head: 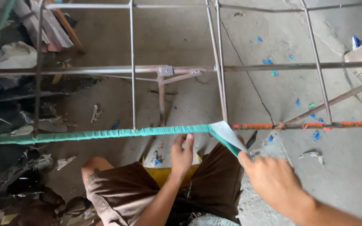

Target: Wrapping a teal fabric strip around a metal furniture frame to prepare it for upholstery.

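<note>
1. Frame: a welded metal rod frame (pixel 216 67) stands over a cracked concrete floor (pixel 273 37). Its near horizontal bar runs just beyond the fingertips of both hands.

2. Wrapping: green strip (pixel 227 140) covers that bar from the far left up to a point just beyond the left fingertips. The wound section (pixel 105 134) shows close, overlapping turns.

3. Left hand (pixel 182 157): raised to the bar from below, fingers (pixel 188 140) slightly parted and touching or nearly touching the last wound turns. Whether they grip the bar cannot be told.

4. Right hand (pixel 273 180): fingers together, pinched on the free tail of the strip, which runs taut from the fingertips up and left to the bar. The tail's pale underside shows where it twists.

5. Bare section (pixel 306 124): to the right of the last turn, beyond the right fingertips, the bar is uncovered, rusty with orange patches.

6. Progress, as a judgement: roughly the left half or more of the visible bar is wound; the right stretch is not yet covered.

7. Surroundings: blue and green scraps (pixel 267 61) lie on the floor beyond the bar; the person sits on a yellow seat (pixel 164 173) below the left wrist; dark debris (pixel 17 180) lies far left of the fingers.
</note>
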